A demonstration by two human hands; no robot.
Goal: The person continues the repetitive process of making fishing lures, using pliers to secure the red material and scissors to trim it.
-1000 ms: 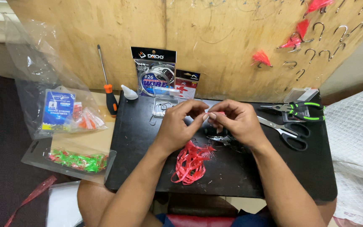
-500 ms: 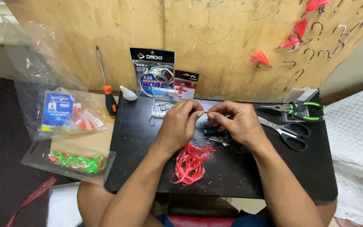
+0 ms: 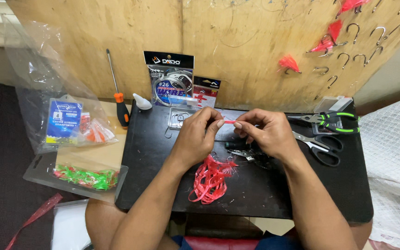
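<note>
Since the earlier frames, both hands are staying raised over the black board's (image 3: 348,185) middle, barely shifting. Left hand (image 3: 195,139) and right hand (image 3: 267,134) are pinching opposite ends of a thin pink strip (image 3: 230,122), stretching it taut between fingertips. Limp, glossy red strips (image 3: 211,178) are lying heaped toward the near edge; metal scissors (image 3: 318,148) are resting near the right edge.

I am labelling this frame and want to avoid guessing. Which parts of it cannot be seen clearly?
- Head view: the small red piece between left hand and right hand is too small to identify; fingertips cover its ends.
- The dark tool on the black board is partly hidden under the right hand.
- The hooks on the wooden wall are cut off by the top edge.
</note>
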